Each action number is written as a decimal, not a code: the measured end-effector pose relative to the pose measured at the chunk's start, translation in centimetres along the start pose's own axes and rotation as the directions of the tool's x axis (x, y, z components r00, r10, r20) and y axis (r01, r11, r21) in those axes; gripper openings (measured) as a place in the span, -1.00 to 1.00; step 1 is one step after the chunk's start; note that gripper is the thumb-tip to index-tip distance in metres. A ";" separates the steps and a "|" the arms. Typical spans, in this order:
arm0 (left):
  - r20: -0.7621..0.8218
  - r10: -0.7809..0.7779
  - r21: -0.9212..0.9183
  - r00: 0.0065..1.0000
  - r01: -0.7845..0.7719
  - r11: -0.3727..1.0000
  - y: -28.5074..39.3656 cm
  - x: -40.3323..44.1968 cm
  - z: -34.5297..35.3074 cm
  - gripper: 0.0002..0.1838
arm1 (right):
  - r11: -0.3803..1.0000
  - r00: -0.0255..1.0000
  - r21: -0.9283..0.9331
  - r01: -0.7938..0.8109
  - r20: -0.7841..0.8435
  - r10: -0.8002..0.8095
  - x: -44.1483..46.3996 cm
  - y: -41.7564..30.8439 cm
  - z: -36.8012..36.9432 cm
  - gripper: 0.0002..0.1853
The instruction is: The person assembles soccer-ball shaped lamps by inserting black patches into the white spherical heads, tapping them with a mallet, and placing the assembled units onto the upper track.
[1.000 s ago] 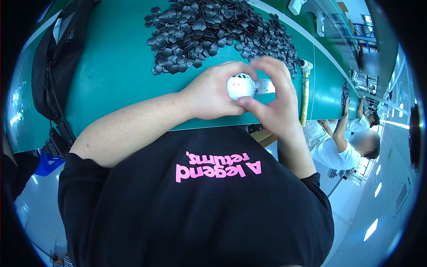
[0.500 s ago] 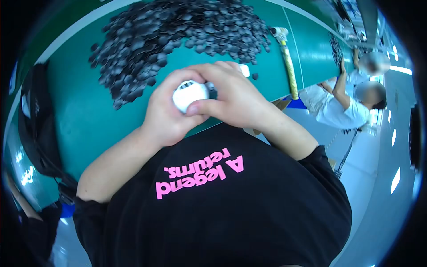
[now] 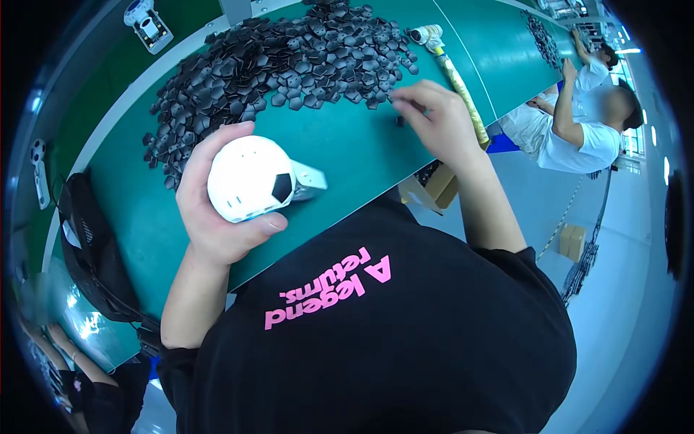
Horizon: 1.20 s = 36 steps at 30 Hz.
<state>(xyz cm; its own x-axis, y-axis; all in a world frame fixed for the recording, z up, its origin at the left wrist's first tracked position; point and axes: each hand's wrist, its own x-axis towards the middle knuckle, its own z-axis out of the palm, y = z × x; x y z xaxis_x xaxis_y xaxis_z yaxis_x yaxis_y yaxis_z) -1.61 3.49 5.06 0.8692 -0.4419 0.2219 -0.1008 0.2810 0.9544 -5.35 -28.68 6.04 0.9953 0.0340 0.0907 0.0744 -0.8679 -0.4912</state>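
My left hand (image 3: pixel 210 210) is wrapped round a white ball-shaped device (image 3: pixel 248 173) patterned like a football, with one black pentagon patch on its side. A pale handle-like part (image 3: pixel 309 179) sticks out from the ball to the right, over the green table. Thumb and forefinger of my right hand (image 3: pixel 437 119) pinch together just below the right end of a heap of black pentagon pieces (image 3: pixel 325 58). A small dark piece shows at the fingertips, mostly hidden. Under that hand lies another small dark object (image 3: pixel 400 121).
A yellow-wrapped hammer-like tool (image 3: pixel 459 83) lies right of the heap. At the left edge rests a black bag (image 3: pixel 94 246). Football-patterned devices (image 3: pixel 148 27) lie on a belt beyond. An open cardboard box (image 3: pixel 434 189) stands below the table edge. Co-workers (image 3: pixel 578 130) sit at right.
My hands have parted. The ball device stays in my left hand, which has moved left and turned it to show a black patch. My right hand has moved right, near the heap.
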 end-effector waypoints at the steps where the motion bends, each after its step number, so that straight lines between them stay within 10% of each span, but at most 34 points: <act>1: 0.008 0.036 0.108 0.999 -0.037 0.993 0.0 0.0 -0.2 -0.12 | 1.000 1.000 0.007 0.003 -0.003 -0.003 -0.6 0.6 0.3 -0.81; 7: 0.249 0.349 0.724 0.903 -0.413 0.553 -0.1 2.4 1.5 -0.11 | 0.986 0.991 -0.126 0.108 -0.061 -0.116 -2.5 2.7 1.7 -0.86; 11: 0.091 0.383 0.667 0.919 -0.342 0.662 -3.8 2.8 2.6 -0.18 | 0.996 0.998 -0.068 0.058 -0.024 -0.060 -2.4 2.9 1.4 -0.88; 14: -0.122 -0.028 0.523 0.992 0.088 0.848 -3.5 1.8 3.8 -0.23 | 0.999 0.999 0.030 -0.011 0.043 0.010 -2.3 2.3 1.1 -0.88; 18: -0.003 -0.203 0.473 0.979 0.180 0.863 -3.3 0.2 5.4 -0.20 | 0.977 0.995 0.204 -0.056 0.093 0.037 -1.9 0.8 0.7 -0.89; 28: 0.059 -0.135 0.321 0.989 0.109 0.941 -4.3 0.5 5.5 -0.29 | 0.756 0.898 0.539 0.372 -0.004 -0.439 0.2 -6.2 1.0 -0.89; 36: 0.105 -0.258 0.232 0.960 0.229 0.946 -3.4 0.3 4.9 -0.26 | 0.754 0.913 0.562 0.341 -0.006 -0.408 0.2 -6.9 2.2 -0.86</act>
<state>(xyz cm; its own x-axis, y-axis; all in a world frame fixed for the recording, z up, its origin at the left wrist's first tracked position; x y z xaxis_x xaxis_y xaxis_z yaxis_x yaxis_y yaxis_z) -3.41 -1.78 2.90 0.8098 -0.5866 -0.0121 -0.0087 -0.0326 0.9994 -5.56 -21.61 7.55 0.8779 0.3822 0.2884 0.4301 -0.3645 -0.8259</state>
